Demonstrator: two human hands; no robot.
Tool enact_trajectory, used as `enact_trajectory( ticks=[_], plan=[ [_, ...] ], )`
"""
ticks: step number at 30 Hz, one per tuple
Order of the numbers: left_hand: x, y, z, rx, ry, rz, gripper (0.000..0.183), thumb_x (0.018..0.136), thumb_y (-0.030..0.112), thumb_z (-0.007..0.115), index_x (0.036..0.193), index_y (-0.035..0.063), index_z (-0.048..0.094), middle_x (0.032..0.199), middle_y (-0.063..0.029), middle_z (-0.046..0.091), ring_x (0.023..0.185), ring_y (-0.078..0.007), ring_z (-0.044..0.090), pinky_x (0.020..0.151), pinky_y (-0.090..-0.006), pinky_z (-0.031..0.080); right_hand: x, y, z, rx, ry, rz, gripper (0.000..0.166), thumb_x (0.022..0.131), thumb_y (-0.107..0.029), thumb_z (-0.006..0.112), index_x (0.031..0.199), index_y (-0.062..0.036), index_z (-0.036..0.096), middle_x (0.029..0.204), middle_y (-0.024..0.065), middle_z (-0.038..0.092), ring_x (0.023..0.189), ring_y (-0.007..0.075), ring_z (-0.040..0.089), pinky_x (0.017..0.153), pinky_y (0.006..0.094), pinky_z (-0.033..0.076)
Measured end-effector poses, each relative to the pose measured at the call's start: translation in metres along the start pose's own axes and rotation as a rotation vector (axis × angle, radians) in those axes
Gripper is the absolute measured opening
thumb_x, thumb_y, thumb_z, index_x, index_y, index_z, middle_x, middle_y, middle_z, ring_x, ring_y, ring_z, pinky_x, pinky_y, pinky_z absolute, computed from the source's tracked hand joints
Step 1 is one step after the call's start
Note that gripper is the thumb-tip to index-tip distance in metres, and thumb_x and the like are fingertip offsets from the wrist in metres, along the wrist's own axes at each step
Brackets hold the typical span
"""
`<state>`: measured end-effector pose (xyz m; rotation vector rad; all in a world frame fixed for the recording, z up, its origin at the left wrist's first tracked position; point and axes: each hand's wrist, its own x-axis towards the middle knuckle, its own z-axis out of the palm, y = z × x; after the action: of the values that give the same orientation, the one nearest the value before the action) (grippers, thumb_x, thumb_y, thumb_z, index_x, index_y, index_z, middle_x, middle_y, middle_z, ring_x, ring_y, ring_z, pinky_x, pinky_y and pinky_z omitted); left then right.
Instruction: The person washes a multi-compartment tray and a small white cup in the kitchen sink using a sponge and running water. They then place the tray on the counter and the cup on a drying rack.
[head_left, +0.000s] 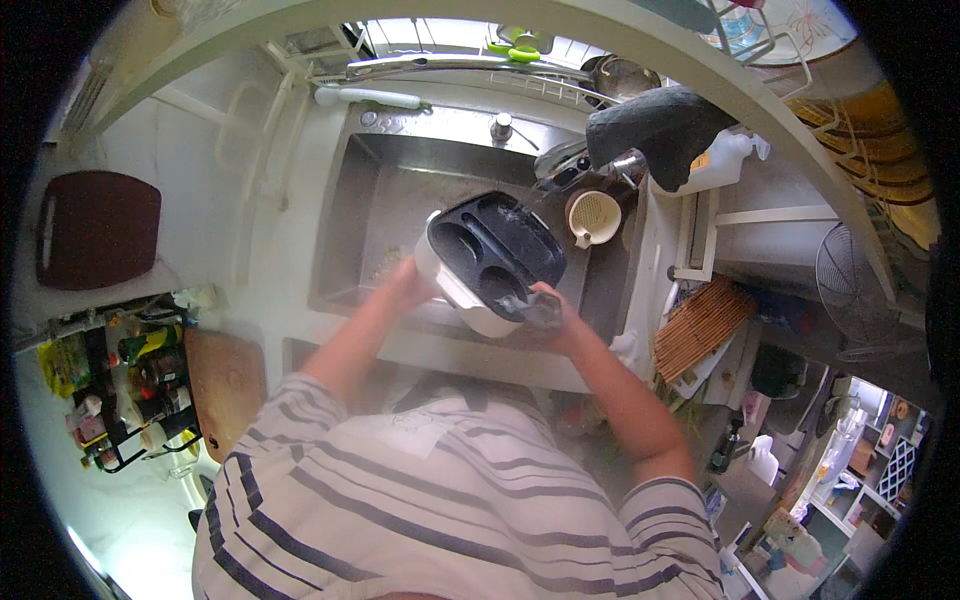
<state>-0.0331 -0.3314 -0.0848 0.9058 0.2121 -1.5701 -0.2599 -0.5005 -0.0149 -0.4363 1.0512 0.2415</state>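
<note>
Over the steel sink (420, 180) I hold a white appliance body with a dark, divided cooking pan (495, 247) in its top. My left hand (411, 285) grips its left side. My right hand (551, 319) is at its lower right edge; a greyish, see-through item (541, 309), unclear in kind, lies against the fingers. Water from the faucet (562, 166) seems to run onto the pan's upper right corner. A small cream strainer cup (594, 217) sits in the sink's right part.
A dark grey cloth or glove (652, 131) hangs over the faucet area, beside a white bottle (720, 161). A white rack frame arches overhead. Left are a dark red board (100, 230) and a wooden cutting board (225, 390); right is a bamboo mat (701, 330).
</note>
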Motion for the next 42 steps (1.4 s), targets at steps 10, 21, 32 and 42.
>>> enact_trajectory(
  ticks=[10,21,32,42],
  plan=[
    [-0.052,-0.048,0.092,-0.021,0.427,0.069,0.024,0.081,0.022,0.055,0.101,0.0098,0.058,0.1,-0.0056,0.061,0.092,-0.0186,0.057,0.079,-0.0336,0.044,0.07,0.061,0.007,0.092,0.073,-0.302,0.043,0.082,-0.044,0.052,0.094,-0.0032,0.059,0.084,0.0095,0.061,0.076,0.0199,0.06,0.069,0.0318,0.048],
    [-0.053,-0.039,0.047,0.129,0.547,0.135,0.008,0.068,0.02,0.055,0.065,0.0157,0.049,0.064,0.0034,0.047,0.053,-0.0108,0.041,0.047,-0.0264,0.028,-0.015,-0.055,-0.014,-0.692,0.233,-0.358,0.057,0.089,-0.054,0.039,0.096,-0.0052,0.067,0.105,0.0169,0.059,0.1,0.0233,0.052,0.084,0.0356,0.041],
    [-0.069,-0.043,0.072,0.252,0.379,0.063,0.008,0.073,0.019,0.052,0.069,0.0132,0.049,0.072,0.0012,0.049,0.062,-0.0122,0.047,0.059,-0.0266,0.038,0.08,-0.06,0.039,-1.013,0.726,-1.367,0.036,0.077,-0.004,0.059,0.113,-0.0044,0.055,0.101,0.0167,0.046,0.097,0.0339,0.048,0.086,0.0384,0.041],
    [-0.066,-0.04,0.057,0.316,0.402,0.072,0.012,0.075,0.021,0.053,0.072,0.0098,0.049,0.074,-0.0005,0.049,0.068,-0.0145,0.052,0.068,-0.0309,0.046,0.072,-0.097,0.004,-1.62,0.857,-1.104,0.018,0.074,-0.007,0.057,0.092,-0.0081,0.052,0.092,0.0131,0.055,0.082,0.0315,0.059,0.07,0.0391,0.05]
  ],
)
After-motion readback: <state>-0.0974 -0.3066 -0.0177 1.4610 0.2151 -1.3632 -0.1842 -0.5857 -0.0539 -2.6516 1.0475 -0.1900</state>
